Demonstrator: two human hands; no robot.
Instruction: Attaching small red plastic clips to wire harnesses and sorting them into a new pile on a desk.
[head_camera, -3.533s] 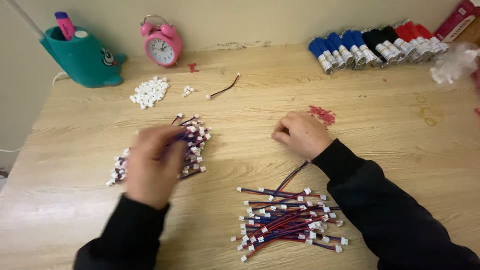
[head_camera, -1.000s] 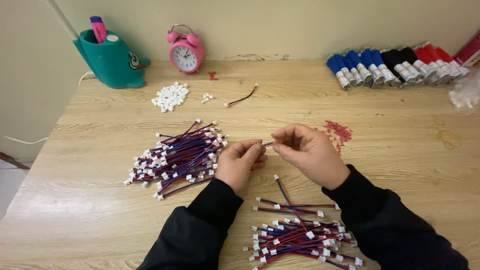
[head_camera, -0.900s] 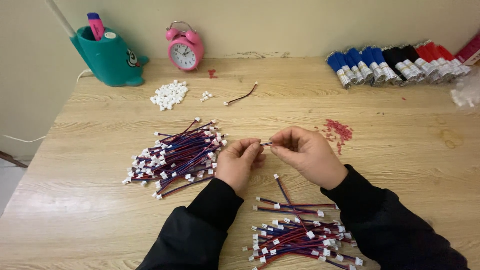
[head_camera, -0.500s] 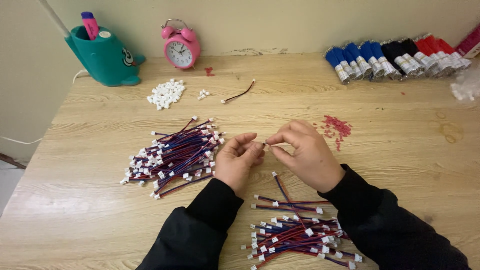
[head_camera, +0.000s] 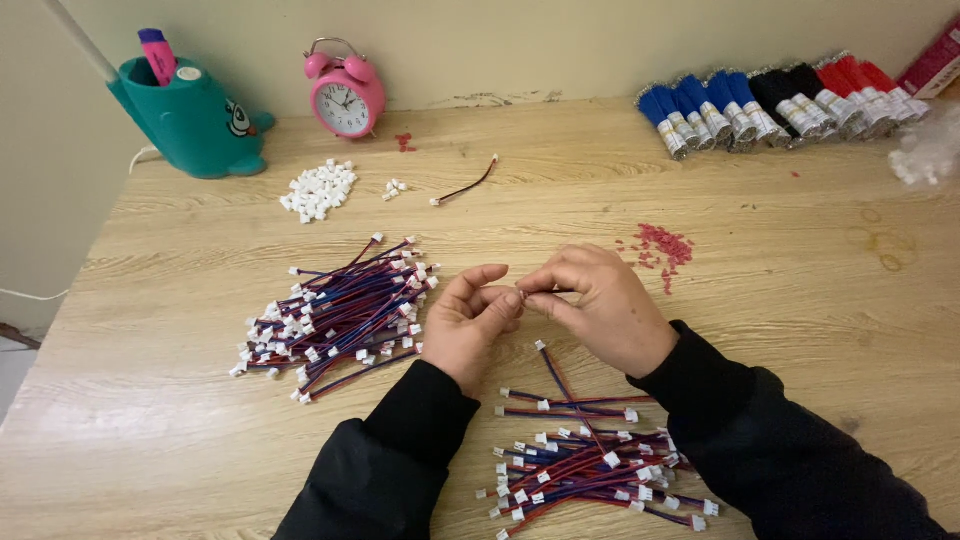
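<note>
Together, both hands pinch one thin wire lead above the woodgrain table.

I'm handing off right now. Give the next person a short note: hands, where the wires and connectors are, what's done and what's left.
Left hand and right hand: fingertips meet above the table, pinching one thin wire end between them; the part itself is too small to make out.
Left pile of wires with white plugs lies beside the left hand.
Near pile of wires lies between the forearms.
Loose white connectors and one single wire sit near the pink clock.
Which pile is finished cannot be told.
</note>
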